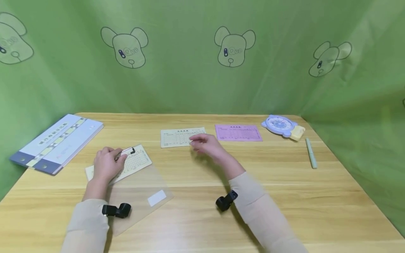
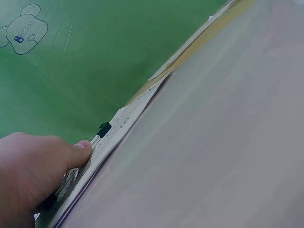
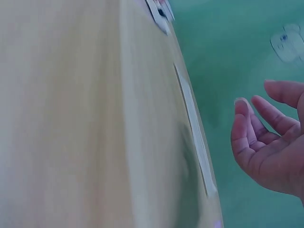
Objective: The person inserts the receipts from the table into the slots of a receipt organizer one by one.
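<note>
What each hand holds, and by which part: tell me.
The left hand grips the metal clip by its middle, between the black ends. The right hand holds nothing.

A cream printed form slants over a translucent folder beneath a black-ended clip, a greenish slip lying beyond.

On the left edge of the wooden counter lies a slanted pale blue book, a patterned strip running along its cover. At the far right sit a lilac-blue disc with a printed dial, a yellowish block against it, and a pale green pen nearer. Behind hangs a green curtain printed with outlined animal heads.
</note>
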The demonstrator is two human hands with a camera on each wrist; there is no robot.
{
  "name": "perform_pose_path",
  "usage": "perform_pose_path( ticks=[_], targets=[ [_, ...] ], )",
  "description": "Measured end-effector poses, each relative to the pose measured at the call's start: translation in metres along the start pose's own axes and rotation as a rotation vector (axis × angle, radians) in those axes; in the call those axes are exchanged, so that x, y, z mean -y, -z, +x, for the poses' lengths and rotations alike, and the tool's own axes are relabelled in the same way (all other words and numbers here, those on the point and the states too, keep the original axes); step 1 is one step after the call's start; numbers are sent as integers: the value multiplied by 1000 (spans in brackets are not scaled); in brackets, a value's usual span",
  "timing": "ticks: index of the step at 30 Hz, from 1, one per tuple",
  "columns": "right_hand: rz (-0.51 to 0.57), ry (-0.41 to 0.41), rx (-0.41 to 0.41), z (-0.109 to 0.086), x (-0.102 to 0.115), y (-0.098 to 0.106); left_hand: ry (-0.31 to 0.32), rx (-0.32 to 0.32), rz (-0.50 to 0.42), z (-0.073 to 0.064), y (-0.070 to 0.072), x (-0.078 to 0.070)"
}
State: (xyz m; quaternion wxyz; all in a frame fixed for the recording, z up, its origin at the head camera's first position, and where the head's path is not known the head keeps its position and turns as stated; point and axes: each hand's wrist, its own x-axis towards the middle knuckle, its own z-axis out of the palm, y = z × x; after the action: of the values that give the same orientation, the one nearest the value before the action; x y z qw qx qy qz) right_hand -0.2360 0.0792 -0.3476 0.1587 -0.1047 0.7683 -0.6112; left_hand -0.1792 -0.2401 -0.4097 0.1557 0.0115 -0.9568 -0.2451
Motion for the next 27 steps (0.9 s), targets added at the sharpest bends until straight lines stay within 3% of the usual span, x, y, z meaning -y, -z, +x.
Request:
perform_pose_path(
  ticks=[18, 27],
  targets=[
    [-119, -54, -435, 5, -34, 134, -1, -2, -20, -1, 0, -1],
    [-196, -127, -489, 3, -47, 177, -1, 0, -13, -1, 0, -1]
  ],
)
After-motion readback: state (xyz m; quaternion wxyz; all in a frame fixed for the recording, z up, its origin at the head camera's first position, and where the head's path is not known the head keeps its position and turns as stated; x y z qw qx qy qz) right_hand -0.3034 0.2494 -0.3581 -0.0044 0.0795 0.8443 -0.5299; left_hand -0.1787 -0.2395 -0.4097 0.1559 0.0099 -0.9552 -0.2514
